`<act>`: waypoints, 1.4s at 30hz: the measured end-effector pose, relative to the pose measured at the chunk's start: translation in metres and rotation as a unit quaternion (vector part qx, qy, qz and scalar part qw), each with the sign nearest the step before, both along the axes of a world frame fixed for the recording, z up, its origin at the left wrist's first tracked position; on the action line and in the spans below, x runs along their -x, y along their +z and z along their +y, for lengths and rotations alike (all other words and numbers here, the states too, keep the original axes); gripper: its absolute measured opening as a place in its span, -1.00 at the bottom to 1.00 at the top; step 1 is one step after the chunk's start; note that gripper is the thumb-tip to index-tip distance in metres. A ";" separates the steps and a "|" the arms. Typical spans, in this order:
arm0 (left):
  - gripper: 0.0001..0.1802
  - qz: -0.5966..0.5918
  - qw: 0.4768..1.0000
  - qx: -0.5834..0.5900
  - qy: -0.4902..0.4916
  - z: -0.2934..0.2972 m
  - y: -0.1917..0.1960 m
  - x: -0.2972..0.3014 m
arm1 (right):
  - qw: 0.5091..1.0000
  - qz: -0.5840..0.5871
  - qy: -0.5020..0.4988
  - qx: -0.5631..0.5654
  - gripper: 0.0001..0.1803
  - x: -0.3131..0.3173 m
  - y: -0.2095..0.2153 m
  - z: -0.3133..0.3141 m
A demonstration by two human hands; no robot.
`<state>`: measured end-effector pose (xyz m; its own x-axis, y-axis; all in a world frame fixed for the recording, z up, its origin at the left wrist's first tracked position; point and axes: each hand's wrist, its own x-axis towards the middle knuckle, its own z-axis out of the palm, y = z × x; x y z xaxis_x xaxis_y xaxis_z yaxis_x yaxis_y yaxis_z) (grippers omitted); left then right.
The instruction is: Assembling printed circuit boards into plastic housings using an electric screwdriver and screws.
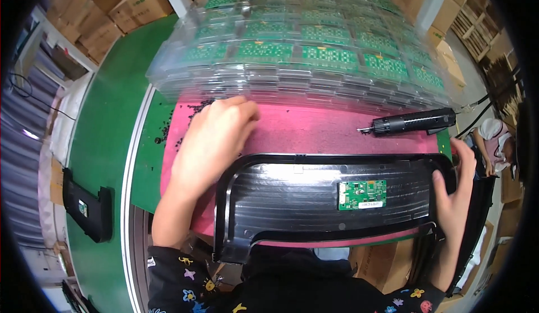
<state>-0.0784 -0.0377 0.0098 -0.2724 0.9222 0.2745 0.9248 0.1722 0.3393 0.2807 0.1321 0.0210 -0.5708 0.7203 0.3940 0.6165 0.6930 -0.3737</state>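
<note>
A black plastic cover (292,200) lies in front of me, its hollow side up. On its inner face sits a small green circuit board (362,195) with a white connector and a white label. My right hand (453,192) grips the cover's right end, thumb over the rim and fingers outside it. Above the cover's left corner, my left hand (222,130) is closed with curled fingers; what they may hold is hidden. Small black screws (196,110) are scattered beside and behind that hand. A black electric screwdriver (412,123) lies at the right, its bit pointing left.
Stacked clear plastic trays (303,71) of green circuit boards stand behind the pink mat (314,125). Another black cover (90,206) with a board lies on the green table (106,128) at left. Cardboard boxes (140,7) fill the back. Another person (494,144) is at far right.
</note>
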 end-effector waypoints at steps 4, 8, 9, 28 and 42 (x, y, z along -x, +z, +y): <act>-0.83 -0.037 0.991 0.129 -0.024 -0.024 -0.015 0.030 | 0.998 -0.034 -0.020 0.053 -0.36 0.000 0.000 0.056; -0.82 -0.005 0.993 0.121 0.011 -0.025 -0.019 0.017 | 0.980 0.095 -0.006 0.177 -0.49 0.013 -0.029 0.097; -0.82 -0.010 0.989 0.144 0.036 -0.023 -0.020 0.017 | 0.971 0.112 -0.045 0.206 -0.51 0.029 -0.030 0.090; -0.89 -0.230 0.957 -0.046 -0.173 0.002 0.011 -0.033 | 0.596 0.675 0.290 0.324 -0.45 0.095 0.029 -0.024; -0.87 -0.528 0.813 0.035 -0.242 0.017 0.010 -0.077 | 0.548 0.708 0.407 0.182 -0.59 0.072 0.044 -0.065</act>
